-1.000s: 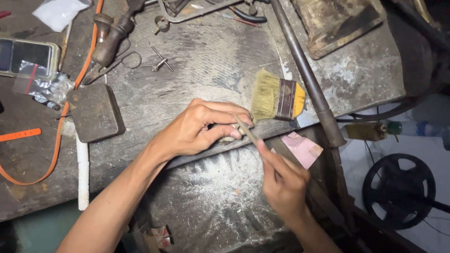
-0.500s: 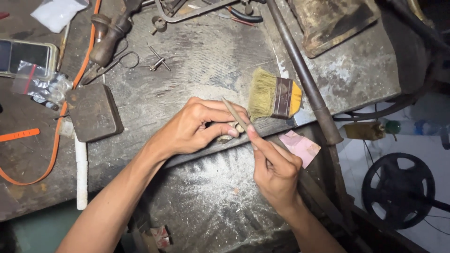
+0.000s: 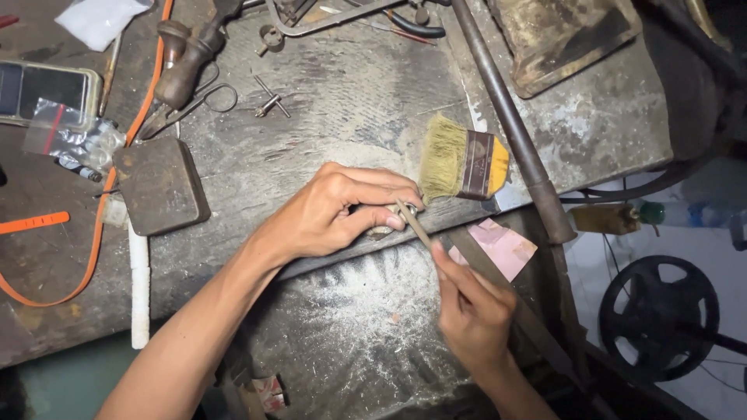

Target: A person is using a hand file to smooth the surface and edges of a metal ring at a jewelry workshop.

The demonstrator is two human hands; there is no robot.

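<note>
A small, grimy metalworking workshop: scarred, dust-coated grey workbench [image 3: 350, 93], worn yellow-handled bristle brush [image 3: 463, 165], wooden-handled hand tool [image 3: 187, 66], long rusty steel pipe [image 3: 506, 117], black spoked wheel [image 3: 660, 315] down at floor level.

A worn, grimy desk [image 3: 350, 85] is seen from above under dim light.

Its grey top is scratched and dusted white; a pale floor [image 3: 646, 249] and a black wheel [image 3: 660, 315] are seen at right.

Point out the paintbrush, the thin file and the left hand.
paintbrush [image 3: 465, 165]: head view, on its dark ferrule.
thin file [image 3: 414, 225]: head view, mid-shaft.
left hand [image 3: 331, 211]: head view, back of hand.
</note>
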